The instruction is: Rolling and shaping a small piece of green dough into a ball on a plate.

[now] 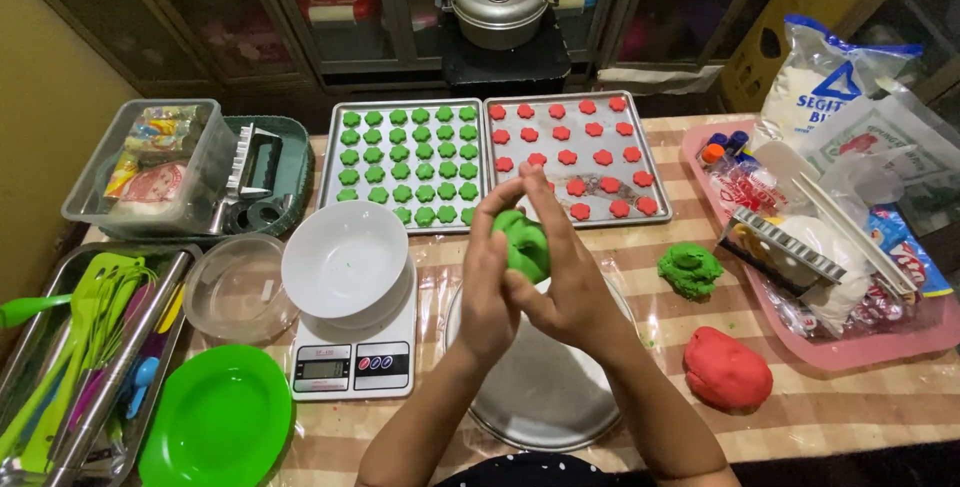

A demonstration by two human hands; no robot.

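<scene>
- At the far left, a long metal tray [40, 277] held green and pink silicone utensils [85, 332]; its lower end was cut off by the picture edge.
- Behind it, a clear plastic box [200, 162] contained coloured packets that were hard to make out.
- A round green plastic plate [218, 417] lay near the front edge, and an empty clear glass bowl [235, 292] was just behind it.
- A white round bowl [345, 259] stood on a white digital kitchen scale [352, 362] and covered most of its platform.
- Farther back, a metal baking tray [335, 142] carried rows of small green flower-shaped pieces [405, 159].
- The left hand [490, 272] and the right hand [570, 282] were closed together around a ball of green dough [525, 242], above a round metal plate [540, 397]; the fingers hid most of the ball.
- A second metal baking tray [655, 162] had red flower-shaped pieces [575, 155], partly filled only.
- A rough lump of green dough [690, 269] and a smooth lump of red dough [727, 369] lay on the striped table [860, 407], well apart from the hands.
- At the right, a pink plastic tray [860, 352] held small bottles, a plastic bag and packets, crowded and difficult to separate.
</scene>
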